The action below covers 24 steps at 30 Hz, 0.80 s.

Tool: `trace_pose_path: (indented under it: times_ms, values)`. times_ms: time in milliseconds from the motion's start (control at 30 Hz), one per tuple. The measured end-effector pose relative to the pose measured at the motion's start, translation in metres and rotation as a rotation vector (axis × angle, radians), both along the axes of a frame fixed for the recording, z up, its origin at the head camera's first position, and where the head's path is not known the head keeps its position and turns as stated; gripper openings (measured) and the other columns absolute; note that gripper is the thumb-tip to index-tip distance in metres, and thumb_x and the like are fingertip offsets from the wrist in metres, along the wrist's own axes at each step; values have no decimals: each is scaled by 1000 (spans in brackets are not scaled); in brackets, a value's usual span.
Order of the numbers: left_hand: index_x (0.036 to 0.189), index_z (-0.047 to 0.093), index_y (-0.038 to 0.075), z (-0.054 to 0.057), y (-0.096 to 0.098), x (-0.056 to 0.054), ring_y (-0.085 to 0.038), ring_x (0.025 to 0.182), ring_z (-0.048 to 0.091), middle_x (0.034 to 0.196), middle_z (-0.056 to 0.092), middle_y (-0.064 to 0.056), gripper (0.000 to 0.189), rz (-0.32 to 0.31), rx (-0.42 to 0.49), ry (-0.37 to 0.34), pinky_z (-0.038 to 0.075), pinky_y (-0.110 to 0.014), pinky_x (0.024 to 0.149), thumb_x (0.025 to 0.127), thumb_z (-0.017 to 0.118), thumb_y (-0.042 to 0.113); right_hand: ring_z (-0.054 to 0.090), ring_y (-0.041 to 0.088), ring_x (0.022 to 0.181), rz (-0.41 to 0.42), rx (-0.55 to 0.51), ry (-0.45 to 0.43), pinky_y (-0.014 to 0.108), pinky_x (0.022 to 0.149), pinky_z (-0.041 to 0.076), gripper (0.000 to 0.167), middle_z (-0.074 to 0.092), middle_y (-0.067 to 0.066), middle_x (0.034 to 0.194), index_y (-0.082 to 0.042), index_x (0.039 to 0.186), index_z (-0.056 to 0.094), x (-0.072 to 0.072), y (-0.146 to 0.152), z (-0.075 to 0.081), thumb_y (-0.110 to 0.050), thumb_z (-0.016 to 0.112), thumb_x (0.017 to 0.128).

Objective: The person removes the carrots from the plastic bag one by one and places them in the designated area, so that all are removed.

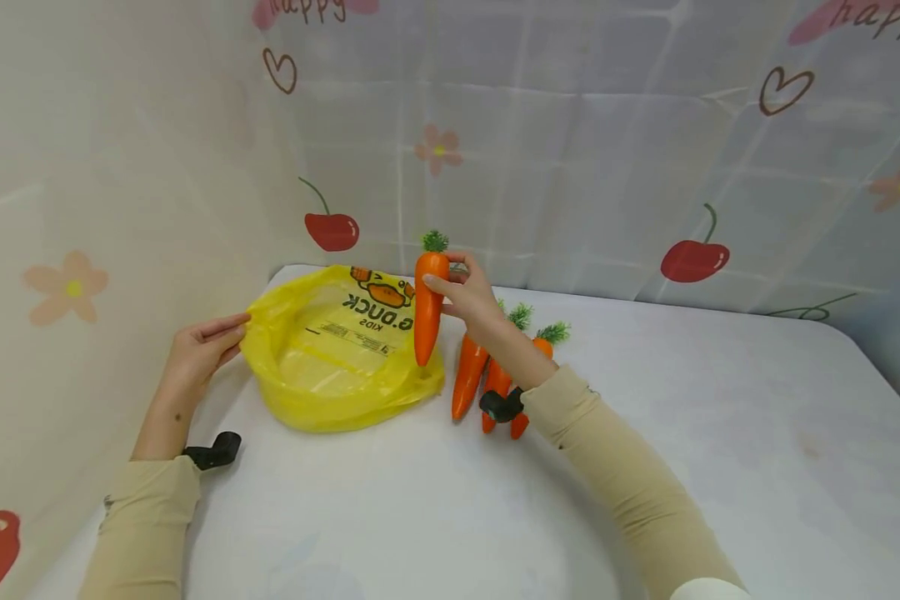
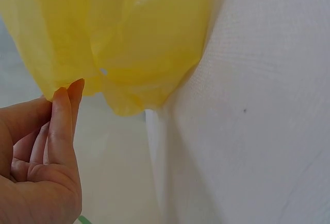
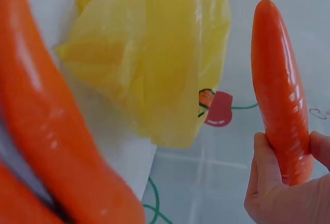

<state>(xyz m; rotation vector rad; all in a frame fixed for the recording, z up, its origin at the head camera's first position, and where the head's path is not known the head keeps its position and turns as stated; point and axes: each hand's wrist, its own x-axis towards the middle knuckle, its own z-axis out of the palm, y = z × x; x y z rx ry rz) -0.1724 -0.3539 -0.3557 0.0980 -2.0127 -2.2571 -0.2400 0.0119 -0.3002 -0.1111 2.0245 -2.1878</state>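
My right hand (image 1: 468, 292) grips an orange carrot (image 1: 427, 312) near its green top, tip pointing down, at the right side of the yellow plastic bag (image 1: 330, 408). In the right wrist view the carrot (image 3: 278, 85) is raised apart from the bag (image 3: 154, 69), between thumb and fingers. My left hand (image 1: 198, 350) pinches the bag's left edge; the left wrist view shows thumb and fingertips on the thin yellow film (image 2: 149, 44). The bag lies on the table with its mouth spread, a duck print and lettering on its far side.
Several more carrots (image 1: 468, 375) lie side by side on the white table (image 1: 390, 517), just right of the bag and partly under my right forearm. A printed curtain (image 1: 570, 167) hangs behind the table, and a pale one (image 1: 120, 183) closes off the left.
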Motion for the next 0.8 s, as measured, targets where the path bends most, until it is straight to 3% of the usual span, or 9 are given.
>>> trace_pose_path:
  times_ms: [300, 500, 800]
  values:
    - [100, 74, 10, 1, -2, 1, -3, 82, 64, 93, 66, 9, 20, -10, 30, 4, 51, -17, 71, 90, 60, -1, 54, 25, 100, -79, -25, -80, 39, 88, 48, 51, 46, 13, 122, -12, 137, 34, 23, 72, -4, -12, 60, 93]
    - [102, 73, 8, 3, -4, 1, -3, 83, 64, 95, 66, 9, 20, -18, 27, 19, 51, -16, 71, 90, 60, -1, 53, 24, 99, -90, -55, -94, 33, 85, 51, 51, 43, 13, 120, -10, 136, 31, 39, 113, -18, -13, 59, 93]
    - [97, 75, 11, 2, -2, 1, -3, 80, 64, 92, 67, 9, 24, -5, 53, -7, 52, -16, 69, 90, 58, -4, 51, 19, 101, -123, 36, -117, 29, 84, 51, 57, 41, 13, 123, -10, 135, 27, 66, 160, -37, -23, 62, 92]
